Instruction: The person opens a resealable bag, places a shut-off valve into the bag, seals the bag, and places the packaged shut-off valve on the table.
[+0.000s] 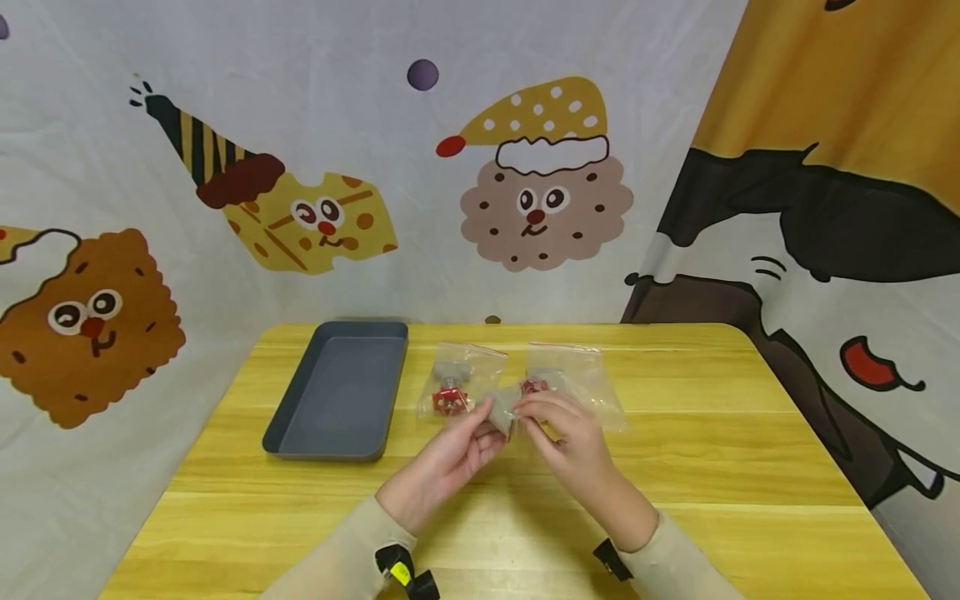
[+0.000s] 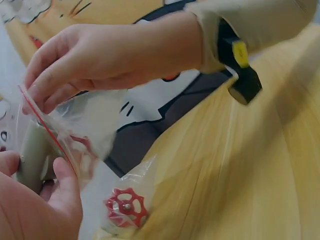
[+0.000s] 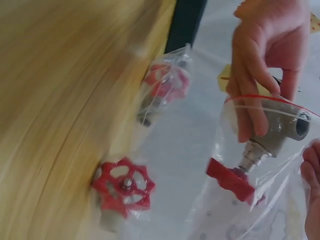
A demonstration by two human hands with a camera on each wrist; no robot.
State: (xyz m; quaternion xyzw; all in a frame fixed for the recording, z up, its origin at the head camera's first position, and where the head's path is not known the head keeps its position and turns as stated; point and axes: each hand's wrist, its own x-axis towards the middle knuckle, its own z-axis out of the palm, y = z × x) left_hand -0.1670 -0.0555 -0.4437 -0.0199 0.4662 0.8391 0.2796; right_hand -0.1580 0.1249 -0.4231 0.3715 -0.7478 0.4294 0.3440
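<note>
A grey valve (image 3: 280, 125) with a red handwheel (image 3: 231, 181) sits wheel-first inside a clear zip bag (image 3: 287, 172) with a red strip at its mouth. My left hand (image 1: 457, 450) grips the valve's body, fingertips at the bag's mouth. From the other side, my right hand (image 1: 573, 433) pinches the edge of the bag with thumb and fingers, as the left wrist view shows. Both hands are raised over the middle of the table. Just beyond them lie two more bagged valves, one on the left (image 1: 450, 400) and one on the right (image 1: 534, 386), partly hidden by my right hand.
A grey rectangular tray (image 1: 324, 454) stands on the wooden table (image 1: 712, 467), left of the bags. Behind the table's far edge hangs a cloth (image 1: 420, 208) printed with cartoon food figures. Straps with small devices (image 1: 405, 571) are round the wrists.
</note>
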